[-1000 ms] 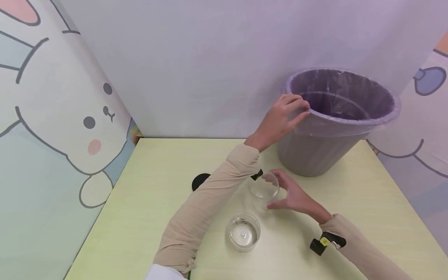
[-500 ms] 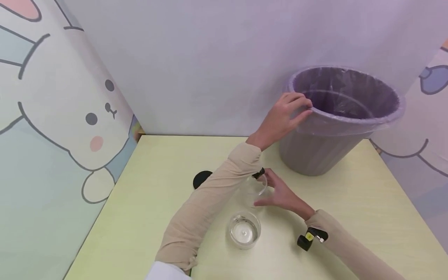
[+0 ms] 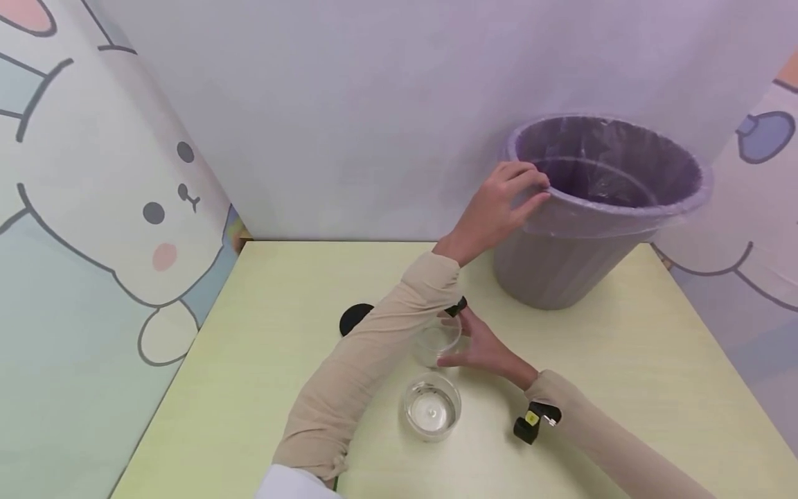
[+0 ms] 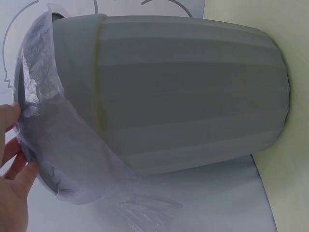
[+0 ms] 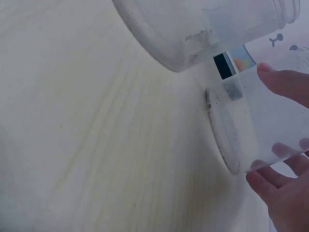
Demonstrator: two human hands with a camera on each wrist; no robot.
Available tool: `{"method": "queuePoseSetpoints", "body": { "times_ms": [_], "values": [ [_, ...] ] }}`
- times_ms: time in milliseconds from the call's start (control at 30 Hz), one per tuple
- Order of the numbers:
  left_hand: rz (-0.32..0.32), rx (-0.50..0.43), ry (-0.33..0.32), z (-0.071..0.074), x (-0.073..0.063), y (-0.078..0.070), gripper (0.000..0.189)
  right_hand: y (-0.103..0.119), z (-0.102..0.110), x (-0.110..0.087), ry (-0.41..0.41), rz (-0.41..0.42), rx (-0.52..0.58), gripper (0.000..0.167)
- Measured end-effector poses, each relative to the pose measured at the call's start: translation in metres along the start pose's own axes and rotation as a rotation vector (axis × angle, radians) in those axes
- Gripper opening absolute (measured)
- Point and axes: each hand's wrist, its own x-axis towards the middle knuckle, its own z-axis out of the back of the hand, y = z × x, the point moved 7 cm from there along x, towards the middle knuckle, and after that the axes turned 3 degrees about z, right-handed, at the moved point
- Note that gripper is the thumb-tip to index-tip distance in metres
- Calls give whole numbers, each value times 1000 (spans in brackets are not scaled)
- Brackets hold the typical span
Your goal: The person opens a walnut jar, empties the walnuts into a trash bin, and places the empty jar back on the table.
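My left hand (image 3: 502,204) pinches the lined rim of a ribbed grey trash can (image 3: 555,270) at the back right. The left wrist view has its fingers (image 4: 12,154) at the rim, on a thin translucent purple liner (image 4: 72,140). Around a clear jar (image 3: 430,346), partly behind the left forearm, my right hand (image 3: 489,350) curls its thumb and fingers. In the right wrist view this jar (image 5: 260,121) stands on the table. A second clear jar (image 3: 433,409) sits just in front of it, untouched.
A black disc (image 3: 355,320) lies on the pale wooden table (image 3: 299,277), partly covered by the left sleeve (image 3: 368,360). A grey wall stands behind, and rabbit drawings (image 3: 106,208) cover the side walls. Black cameras are strapped to both wrists.
My right hand has moved left across the table with the clear jar, bringing it behind the second jar and next to my left forearm. The left hand keeps its hold on the rim.
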Motion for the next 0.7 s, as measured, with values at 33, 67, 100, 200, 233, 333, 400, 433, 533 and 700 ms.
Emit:
{"method": "queuePoseSetpoints", "body": {
  "times_ms": [33,67,100,200,233,333,400,433,533,700],
  "values": [
    [0,-1,-2,1,0,0,16,2,-1,0,-3,-12,12,110],
    [-3,-2,-6,2,-1,0,15,1,-2,1,-4,-21,7,109],
    [-5,-4,-9,2,-1,0,15,-2,-3,1,-5,-32,-5,109],
    [-15,-13,-16,3,-1,-1,15,-14,-5,1,-5,-64,-28,108],
    [-18,-14,-18,3,-1,-1,15,-18,-6,1,-7,-74,-27,108],
    [-21,-20,-21,3,0,-1,15,-26,-6,3,-1,-78,-40,108],
    [-21,-18,-17,3,0,0,15,-28,-5,4,7,-69,-45,109],
    [-19,-16,-13,3,0,0,16,-29,-4,5,13,-65,-48,109],
    [-14,-4,10,1,0,1,18,-27,-3,5,48,-43,-80,109],
    [-7,19,64,-2,-5,1,26,-22,1,2,86,-25,-124,105]
  ]
}}
